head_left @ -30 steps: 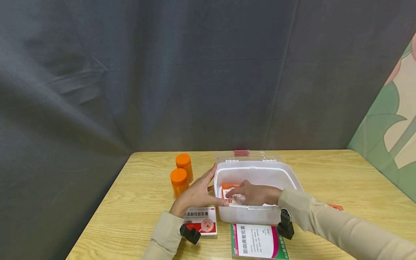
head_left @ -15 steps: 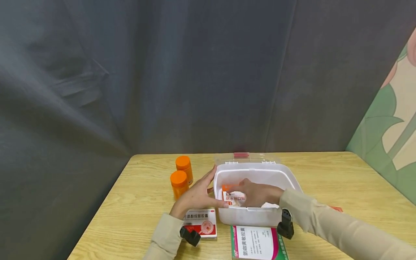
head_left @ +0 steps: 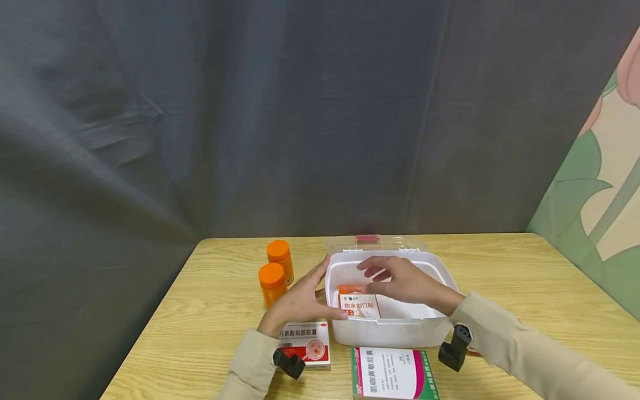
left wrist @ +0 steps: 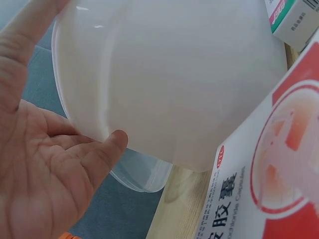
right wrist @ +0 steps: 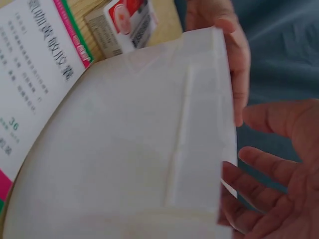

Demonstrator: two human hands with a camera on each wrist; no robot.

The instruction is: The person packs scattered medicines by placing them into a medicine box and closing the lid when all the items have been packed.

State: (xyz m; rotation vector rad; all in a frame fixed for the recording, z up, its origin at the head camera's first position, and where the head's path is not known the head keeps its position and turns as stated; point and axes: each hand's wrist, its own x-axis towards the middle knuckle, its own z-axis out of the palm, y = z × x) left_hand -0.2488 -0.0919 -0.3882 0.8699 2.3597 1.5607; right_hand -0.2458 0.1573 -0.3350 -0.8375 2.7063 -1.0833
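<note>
In the head view my left hand (head_left: 302, 303) rests spread against the left end of a white plastic storage box (head_left: 390, 333), its thumb on the front rim. The left wrist view has this hand's little finger (left wrist: 118, 138) touching the outer wall. Over the box's inside hovers my right hand (head_left: 407, 280), its fingers loosely bent and nothing between them. An orange and white box of adhesive bandages (head_left: 360, 305) lies inside at the left. The right wrist view shows the right hand (right wrist: 279, 184) beside the rim.
Two orange-capped bottles (head_left: 273, 284) stand left of the storage box. A red and white capsule box (head_left: 316, 350) and a green and white capsule box (head_left: 395, 372) lie in front. Behind, the clear lid (head_left: 345, 243) hangs open. A dark curtain (head_left: 310, 122) backs the table.
My right hand has lifted up from the bandage box inside the storage box, and more of that box shows. The left hand keeps its place on the storage box.
</note>
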